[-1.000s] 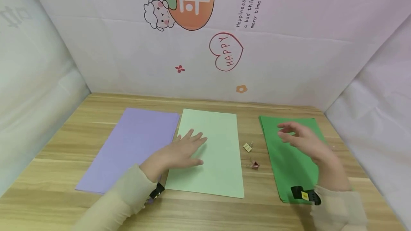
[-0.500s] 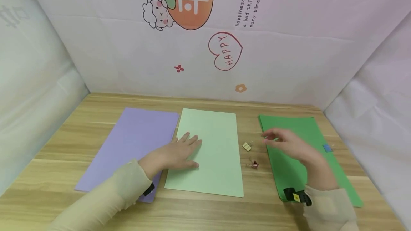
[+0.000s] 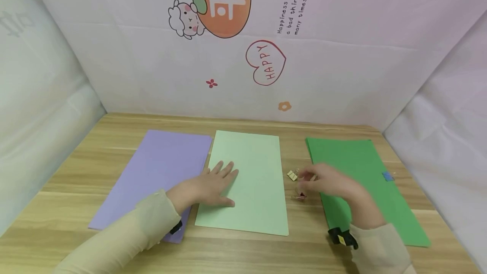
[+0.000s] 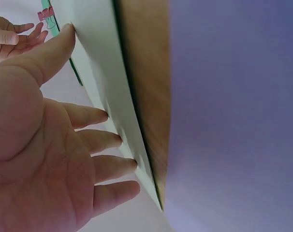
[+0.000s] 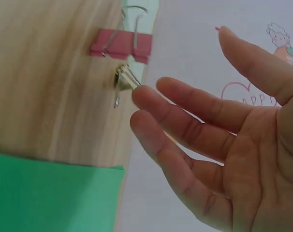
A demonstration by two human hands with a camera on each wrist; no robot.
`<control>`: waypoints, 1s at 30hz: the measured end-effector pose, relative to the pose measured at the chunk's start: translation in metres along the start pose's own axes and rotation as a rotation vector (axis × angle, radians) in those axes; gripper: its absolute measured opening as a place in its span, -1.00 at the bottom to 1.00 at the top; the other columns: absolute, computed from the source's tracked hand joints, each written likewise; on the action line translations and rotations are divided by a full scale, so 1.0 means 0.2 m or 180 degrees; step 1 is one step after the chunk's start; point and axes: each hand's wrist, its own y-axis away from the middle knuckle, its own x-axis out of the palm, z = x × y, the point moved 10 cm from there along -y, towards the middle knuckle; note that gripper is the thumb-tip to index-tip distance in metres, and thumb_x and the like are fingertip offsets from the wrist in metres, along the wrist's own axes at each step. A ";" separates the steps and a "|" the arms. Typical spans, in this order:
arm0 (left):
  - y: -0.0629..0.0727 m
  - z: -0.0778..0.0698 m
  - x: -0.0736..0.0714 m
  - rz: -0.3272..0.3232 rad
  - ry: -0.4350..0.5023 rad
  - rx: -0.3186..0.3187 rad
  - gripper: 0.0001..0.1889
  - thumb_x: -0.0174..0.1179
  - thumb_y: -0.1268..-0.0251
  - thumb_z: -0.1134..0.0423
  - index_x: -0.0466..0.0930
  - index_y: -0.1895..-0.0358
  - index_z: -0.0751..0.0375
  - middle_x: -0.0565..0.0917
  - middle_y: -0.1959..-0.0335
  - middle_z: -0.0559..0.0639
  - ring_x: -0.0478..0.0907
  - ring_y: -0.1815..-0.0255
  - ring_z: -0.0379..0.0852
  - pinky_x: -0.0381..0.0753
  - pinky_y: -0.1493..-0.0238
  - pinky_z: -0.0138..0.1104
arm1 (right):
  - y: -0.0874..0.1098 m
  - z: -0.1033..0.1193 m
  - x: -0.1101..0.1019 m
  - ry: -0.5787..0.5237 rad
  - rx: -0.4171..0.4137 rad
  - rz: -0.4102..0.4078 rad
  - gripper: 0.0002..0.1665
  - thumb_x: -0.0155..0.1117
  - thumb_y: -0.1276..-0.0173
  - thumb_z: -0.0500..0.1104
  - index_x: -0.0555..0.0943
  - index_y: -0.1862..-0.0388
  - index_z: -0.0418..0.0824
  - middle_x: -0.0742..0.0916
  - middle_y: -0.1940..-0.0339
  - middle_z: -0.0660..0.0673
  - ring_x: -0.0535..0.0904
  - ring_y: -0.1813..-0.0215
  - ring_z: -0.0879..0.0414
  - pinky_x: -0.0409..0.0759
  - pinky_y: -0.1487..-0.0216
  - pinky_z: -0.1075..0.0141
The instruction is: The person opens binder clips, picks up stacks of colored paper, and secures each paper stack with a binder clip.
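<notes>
In the head view, the left hand (image 3: 212, 188) lies spread on the pale green paper (image 3: 258, 172); the right hand (image 3: 334, 183) hangs to its right, fingers bent, near the red clip (image 3: 301, 196) and gold clip (image 3: 292, 176). The left wrist view shows straight, parted fingers against that paper. In the right wrist view, thumb and fingers stand apart, gripping nothing; the 2 clips (both with metal handles) lie apart.

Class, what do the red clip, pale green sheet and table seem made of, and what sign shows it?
Red clip: probably painted metal, smooth, evenly coloured; its thin wire handles look silvery, like bare metal.
Pale green sheet: paper or thin card, matt, judging by its flat face without glare.
Table: wood or printed laminate, low sheen; streaky grain would fit both.
</notes>
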 end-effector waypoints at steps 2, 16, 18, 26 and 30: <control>0.00 0.00 0.01 0.0001 0.0007 0.0004 -0.05 0.16 -0.36 -0.21 -0.11 -0.61 0.15 -0.21 -0.66 0.12 -0.29 -0.65 0.25 -0.01 -0.54 0.21 | -0.01 0.00 0.03 0.0040 0.0014 0.0093 -0.66 0.33 -0.37 -0.08 0.65 0.05 -0.32 0.73 0.22 -0.07 0.60 0.15 0.11 0.58 0.17 0.25; 0.00 -0.02 0.03 0.0080 -0.0009 -0.0132 -0.05 0.15 -0.38 -0.20 -0.14 -0.62 0.15 -0.26 -0.66 0.11 -0.34 -0.65 0.25 0.21 -0.50 0.11 | -0.02 -0.01 0.15 0.0207 0.0198 0.0334 -0.49 0.48 -0.21 -0.11 0.60 -0.06 -0.36 0.64 0.23 -0.07 0.49 0.17 0.10 0.51 0.14 0.23; 0.01 -0.03 0.03 0.0073 0.0001 -0.0143 -0.05 0.15 -0.37 -0.20 -0.13 -0.61 0.16 -0.25 -0.66 0.13 -0.33 -0.65 0.25 0.25 -0.48 0.11 | -0.02 -0.01 0.15 0.0209 0.0220 0.0315 -0.52 0.51 -0.18 -0.14 0.60 0.00 -0.35 0.61 0.28 -0.07 0.45 0.21 0.09 0.48 0.18 0.25; 0.02 -0.05 0.03 0.0069 -0.0004 -0.0152 -0.06 0.14 -0.39 -0.19 -0.13 -0.61 0.19 -0.26 -0.65 0.17 -0.34 -0.64 0.29 0.35 -0.43 0.09 | -0.03 0.00 0.16 0.0217 0.0299 0.0158 -0.67 0.53 -0.12 -0.23 0.51 0.31 -0.27 0.49 0.44 -0.05 0.37 0.34 0.10 0.36 0.33 0.29; 0.01 -0.05 0.03 0.0059 -0.0059 -0.0145 -0.06 0.13 -0.39 -0.19 -0.12 -0.61 0.20 -0.25 -0.65 0.18 -0.32 -0.64 0.30 0.40 -0.40 0.06 | -0.03 0.00 0.16 0.0287 0.0346 0.0096 -0.67 0.52 -0.13 -0.24 0.47 0.40 -0.25 0.45 0.50 -0.03 0.34 0.39 0.11 0.30 0.38 0.30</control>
